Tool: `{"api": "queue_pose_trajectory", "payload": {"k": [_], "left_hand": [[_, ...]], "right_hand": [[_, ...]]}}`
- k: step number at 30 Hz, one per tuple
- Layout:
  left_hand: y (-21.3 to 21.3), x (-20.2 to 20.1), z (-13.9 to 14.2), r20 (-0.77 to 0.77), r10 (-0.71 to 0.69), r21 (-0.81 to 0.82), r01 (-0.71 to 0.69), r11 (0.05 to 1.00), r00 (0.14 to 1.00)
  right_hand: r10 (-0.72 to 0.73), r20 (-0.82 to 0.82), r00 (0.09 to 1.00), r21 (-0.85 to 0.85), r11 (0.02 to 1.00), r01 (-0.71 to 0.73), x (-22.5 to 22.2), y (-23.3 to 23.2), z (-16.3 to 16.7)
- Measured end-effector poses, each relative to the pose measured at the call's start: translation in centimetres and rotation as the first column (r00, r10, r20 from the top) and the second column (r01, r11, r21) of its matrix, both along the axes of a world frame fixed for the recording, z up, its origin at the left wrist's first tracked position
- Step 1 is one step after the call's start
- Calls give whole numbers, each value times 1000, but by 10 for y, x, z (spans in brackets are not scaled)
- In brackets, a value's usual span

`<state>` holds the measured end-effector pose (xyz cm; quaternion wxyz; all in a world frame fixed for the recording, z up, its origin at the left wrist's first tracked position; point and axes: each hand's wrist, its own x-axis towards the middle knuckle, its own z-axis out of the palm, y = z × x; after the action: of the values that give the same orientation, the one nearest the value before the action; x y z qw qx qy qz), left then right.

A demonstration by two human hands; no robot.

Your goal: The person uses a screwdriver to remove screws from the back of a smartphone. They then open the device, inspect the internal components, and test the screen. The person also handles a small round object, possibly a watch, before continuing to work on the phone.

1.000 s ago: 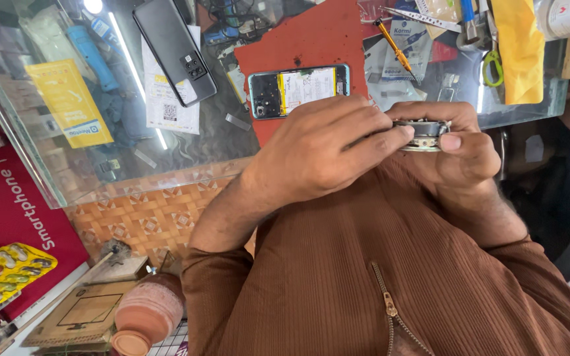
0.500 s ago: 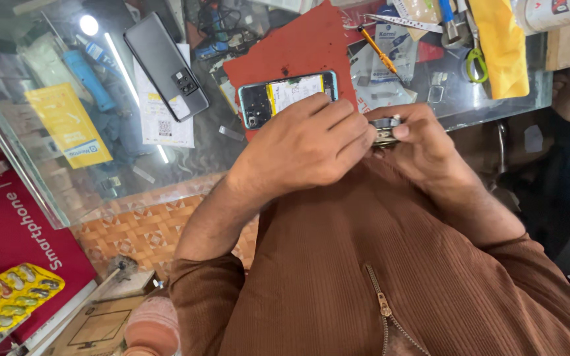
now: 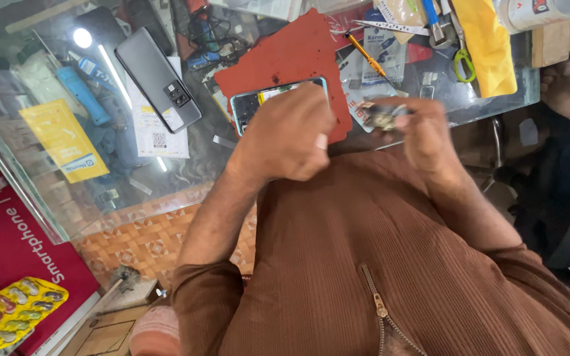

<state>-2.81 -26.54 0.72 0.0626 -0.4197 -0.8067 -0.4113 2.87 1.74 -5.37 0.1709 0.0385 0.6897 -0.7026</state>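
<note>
The small metal part point(image 3: 384, 117) sits right of centre in the upper half of the frame, pinched in the fingers point(image 3: 409, 113) of my right hand point(image 3: 430, 142), held just off the near edge of the worktop point(image 3: 186, 165). It looks like a stubby, dull silver-and-dark piece, blurred, so I cannot tell its exact form. My left hand point(image 3: 285, 138) is curled into a loose fist just left of it, apart from the part, and I cannot tell whether it grips anything. Behind that fist lies an opened phone point(image 3: 258, 102) with its insides showing, on a flat red mat point(image 3: 285, 59). My worry is that the part could slip, since it is tiny and smooth and held over my lap rather than over the mat; it would vanish into the ribbed brown fabric of my shirt point(image 3: 364, 264). The worktop is glass, glossy and reflective. Toward the upper left lies a dark slab-shaped phone point(image 3: 158, 79) on a white paper, and a yellow cloth point(image 3: 486, 43) at the upper right.
</note>
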Motion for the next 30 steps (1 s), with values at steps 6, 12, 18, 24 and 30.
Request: {"api": "queue_pose_trajectory", "payload": {"k": [6, 12, 18, 24, 30], "left_hand": [[-19, 14, -34, 386, 169, 241, -276, 930, 907], [-13, 34, -57, 689, 95, 347, -442, 827, 719], [-12, 48, -66, 721, 81, 408, -516, 753, 688], [-14, 58, -78, 694, 137, 426, -557, 713, 707], [-11, 67, -85, 719, 163, 428, -615, 662, 676]], "right_hand": [[-78, -729, 680, 550, 523, 651, -14, 110, -36], [17, -621, 783, 756, 277, 593, -12, 159, -50], [107, -592, 799, 803, 161, 574, -31, 141, -49], [146, -516, 844, 856, 110, 505, -29, 117, -29], [238, -602, 762, 798, 195, 570, -28, 82, -4]]}}
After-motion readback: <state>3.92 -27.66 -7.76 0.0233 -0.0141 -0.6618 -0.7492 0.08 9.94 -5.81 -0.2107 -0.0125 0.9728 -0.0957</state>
